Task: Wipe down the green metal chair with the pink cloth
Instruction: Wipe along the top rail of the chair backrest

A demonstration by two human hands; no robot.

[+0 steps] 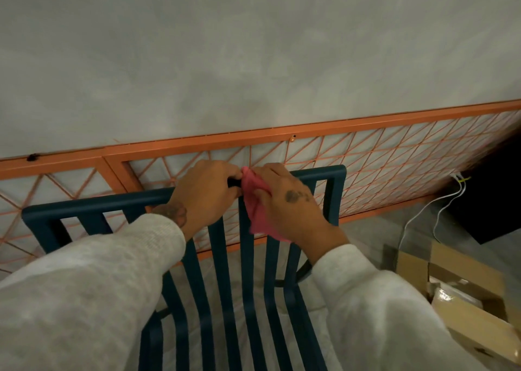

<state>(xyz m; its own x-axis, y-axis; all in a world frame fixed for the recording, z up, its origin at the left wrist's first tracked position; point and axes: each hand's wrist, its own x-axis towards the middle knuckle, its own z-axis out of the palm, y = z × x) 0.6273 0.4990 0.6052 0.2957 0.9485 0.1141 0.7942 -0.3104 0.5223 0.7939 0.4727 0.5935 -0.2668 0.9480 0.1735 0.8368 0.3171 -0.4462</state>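
Observation:
The dark green metal chair with vertical slats fills the lower middle of the head view, its backrest top rail running from left to upper right. My left hand grips the top rail near its middle, fingers curled over it. Right beside it, my right hand holds the pink cloth against the rail and the upper slats. The cloth hangs down below my palm. Both sleeves are light grey.
An orange metal grid panel leans against the grey wall behind the chair. Cardboard boxes sit at the lower right. White cables run down to a black object at the right.

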